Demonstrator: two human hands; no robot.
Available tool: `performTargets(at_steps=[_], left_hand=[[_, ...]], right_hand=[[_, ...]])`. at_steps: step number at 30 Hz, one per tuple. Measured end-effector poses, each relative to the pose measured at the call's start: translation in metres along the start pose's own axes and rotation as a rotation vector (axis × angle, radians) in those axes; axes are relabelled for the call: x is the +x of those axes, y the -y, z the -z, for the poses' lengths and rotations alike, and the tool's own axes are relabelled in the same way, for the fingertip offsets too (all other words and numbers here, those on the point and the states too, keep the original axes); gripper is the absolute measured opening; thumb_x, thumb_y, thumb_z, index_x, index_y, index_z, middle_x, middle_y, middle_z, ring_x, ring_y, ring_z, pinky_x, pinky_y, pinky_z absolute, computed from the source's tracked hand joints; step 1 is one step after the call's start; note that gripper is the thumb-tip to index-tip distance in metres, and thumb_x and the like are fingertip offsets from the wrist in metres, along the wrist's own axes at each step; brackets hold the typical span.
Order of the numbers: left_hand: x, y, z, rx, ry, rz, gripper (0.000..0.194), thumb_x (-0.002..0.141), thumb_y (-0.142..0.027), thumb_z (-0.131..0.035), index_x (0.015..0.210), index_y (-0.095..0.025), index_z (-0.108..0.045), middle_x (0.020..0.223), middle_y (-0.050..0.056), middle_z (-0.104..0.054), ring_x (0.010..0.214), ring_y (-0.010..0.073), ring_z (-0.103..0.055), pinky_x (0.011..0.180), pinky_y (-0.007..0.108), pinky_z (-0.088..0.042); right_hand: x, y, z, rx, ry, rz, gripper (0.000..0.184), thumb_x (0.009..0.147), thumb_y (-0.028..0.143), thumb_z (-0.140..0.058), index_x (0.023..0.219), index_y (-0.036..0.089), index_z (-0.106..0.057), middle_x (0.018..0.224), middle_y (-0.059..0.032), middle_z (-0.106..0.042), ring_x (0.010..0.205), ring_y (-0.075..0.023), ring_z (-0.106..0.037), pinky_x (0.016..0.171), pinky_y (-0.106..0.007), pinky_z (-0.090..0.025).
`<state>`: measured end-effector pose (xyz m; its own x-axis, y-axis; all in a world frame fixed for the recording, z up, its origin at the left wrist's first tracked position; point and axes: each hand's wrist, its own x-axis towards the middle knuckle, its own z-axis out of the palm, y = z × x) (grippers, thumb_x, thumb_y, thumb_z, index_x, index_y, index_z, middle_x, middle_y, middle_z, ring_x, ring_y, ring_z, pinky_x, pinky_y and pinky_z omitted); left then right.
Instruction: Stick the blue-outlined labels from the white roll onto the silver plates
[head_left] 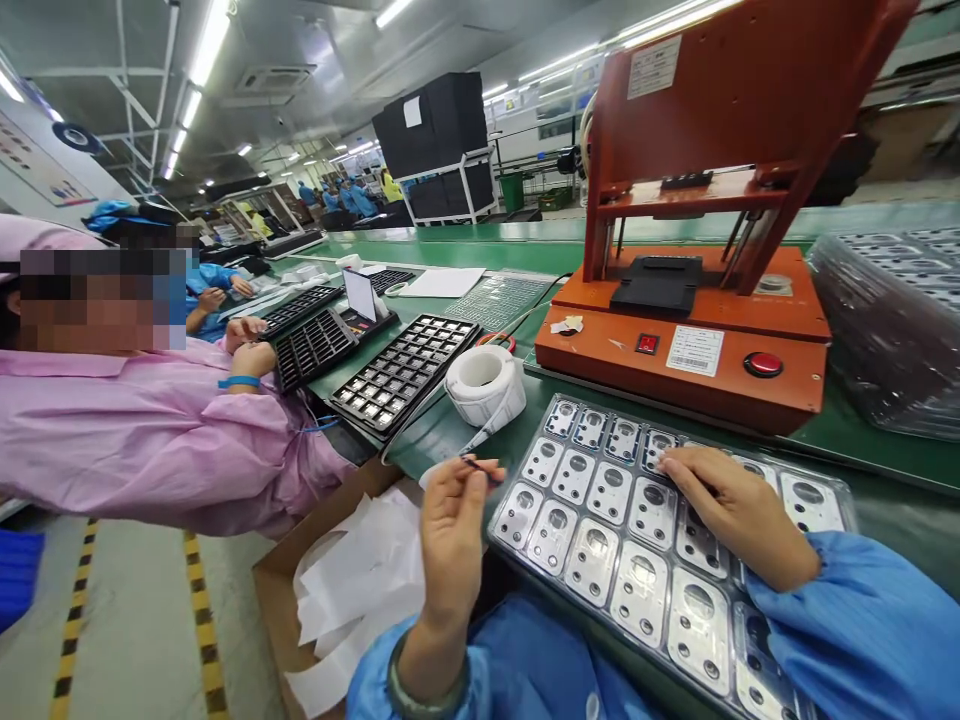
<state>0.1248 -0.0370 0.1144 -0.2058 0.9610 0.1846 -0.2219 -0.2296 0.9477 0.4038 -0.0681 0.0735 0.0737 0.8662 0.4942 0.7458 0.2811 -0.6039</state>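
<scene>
My left hand [452, 545] is raised left of the clear plastic tray [499, 545], thumb and fingers pinching a small dark strip-like piece [484, 470]. What exactly the piece is cannot be made out. The tray carries rows of silver metal plates [641, 592], each with a large round opening and small holes. Over the tray's far part, my right hand [739, 510] has its fingertips closed at a plate in the far row [658, 450]. That plate and its neighbours to the left show blue edges. My right hand and sleeve hide several plates.
An orange press machine [675, 340] with a red button stands behind the tray. A roll of white tape [486, 385] and a black compartment tray [405, 375] lie leftward. Below is a cardboard box [281, 590] of white paper. A co-worker in pink [150, 430] sits left. Bagged plates [892, 330] are at right.
</scene>
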Motion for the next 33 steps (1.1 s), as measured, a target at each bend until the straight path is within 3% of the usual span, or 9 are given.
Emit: performTargets(at_steps=[4,6,8,12,19,24,29,31,33], left_hand=[[-0.008,0.001,-0.045,-0.132,0.317,0.290,0.026,0.075,-0.031,-0.072,0.093,-0.020,-0.056,0.083,-0.001,-0.069,0.074,0.0131,-0.068,0.073,0.029,-0.056],[-0.007,-0.004,-0.065,-0.175,0.440,0.386,0.029,0.073,-0.029,-0.075,0.092,-0.020,-0.056,0.079,-0.001,-0.068,0.072,0.0124,-0.067,0.071,0.027,-0.055],[-0.003,-0.010,-0.082,-0.196,0.521,0.461,0.033,0.069,-0.028,-0.077,0.092,-0.019,-0.055,0.076,-0.001,-0.069,0.069,0.0119,-0.066,0.069,0.026,-0.055],[0.000,-0.012,-0.106,-0.182,0.593,0.538,0.036,0.067,-0.028,-0.079,0.093,-0.018,-0.054,0.075,0.000,-0.070,0.070,0.0120,-0.066,0.069,0.026,-0.055],[-0.007,0.007,-0.123,-0.095,0.686,0.545,0.034,0.072,-0.033,-0.075,0.096,-0.019,-0.055,0.078,0.000,-0.070,0.074,0.0124,-0.066,0.072,0.026,-0.054],[-0.011,0.015,-0.130,-0.062,0.685,0.572,0.037,0.070,-0.037,-0.075,0.095,-0.018,-0.054,0.077,0.002,-0.069,0.072,0.0136,-0.066,0.070,0.027,-0.053],[-0.011,0.018,-0.134,0.109,0.769,0.487,0.034,0.076,-0.041,-0.066,0.098,-0.018,-0.056,0.084,0.005,-0.068,0.080,0.0181,-0.066,0.075,0.033,-0.053],[-0.005,0.019,-0.135,0.277,0.801,0.294,0.029,0.078,-0.038,-0.063,0.100,-0.019,-0.059,0.097,0.008,-0.066,0.095,0.0219,-0.063,0.082,0.036,-0.052],[0.006,0.020,-0.137,0.468,0.802,-0.024,0.024,0.078,-0.031,-0.064,0.099,-0.020,-0.064,0.112,0.010,-0.061,0.112,0.0249,-0.056,0.092,0.039,-0.048]], right_hand=[[0.000,0.007,0.004,0.079,-0.061,-0.013,0.027,0.092,0.039,-0.048,0.092,0.019,-0.066,0.097,-0.0090,-0.070,0.094,-0.0229,-0.065,0.089,-0.040,-0.052],[0.001,0.013,0.013,0.181,-0.055,-0.124,0.032,0.092,0.045,-0.046,0.093,0.019,-0.066,0.095,-0.0094,-0.069,0.090,-0.0232,-0.066,0.081,-0.039,-0.056],[0.002,0.020,0.024,0.348,-0.006,-0.318,0.038,0.091,0.052,-0.046,0.093,0.018,-0.064,0.090,-0.0089,-0.068,0.081,-0.0221,-0.067,0.063,-0.034,-0.060],[-0.001,0.032,0.045,0.635,0.063,-0.564,0.044,0.082,0.060,-0.055,0.088,0.017,-0.063,0.082,-0.0066,-0.064,0.071,-0.0195,-0.067,0.047,-0.027,-0.058],[-0.008,0.028,0.040,0.879,0.079,-0.623,0.042,0.073,0.056,-0.067,0.085,0.017,-0.061,0.074,-0.0015,-0.059,0.068,-0.0160,-0.063,0.045,-0.024,-0.056],[-0.009,0.025,0.036,0.878,0.087,-0.649,0.039,0.071,0.053,-0.069,0.080,0.017,-0.058,0.060,0.0023,-0.058,0.049,-0.0111,-0.057,0.040,-0.022,-0.049],[-0.011,0.022,0.036,0.801,0.038,-0.629,0.030,0.071,0.046,-0.069,0.071,0.018,-0.059,0.052,0.0042,-0.055,0.040,-0.0088,-0.050,0.040,-0.022,-0.043],[-0.011,0.020,0.035,0.776,-0.009,-0.627,0.027,0.070,0.044,-0.069,0.069,0.018,-0.059,0.050,0.0050,-0.053,0.040,-0.0088,-0.049,0.039,-0.022,-0.041],[-0.011,0.018,0.034,0.751,-0.071,-0.623,0.025,0.071,0.041,-0.069,0.069,0.019,-0.058,0.051,0.0055,-0.051,0.042,-0.0089,-0.047,0.040,-0.021,-0.041]])
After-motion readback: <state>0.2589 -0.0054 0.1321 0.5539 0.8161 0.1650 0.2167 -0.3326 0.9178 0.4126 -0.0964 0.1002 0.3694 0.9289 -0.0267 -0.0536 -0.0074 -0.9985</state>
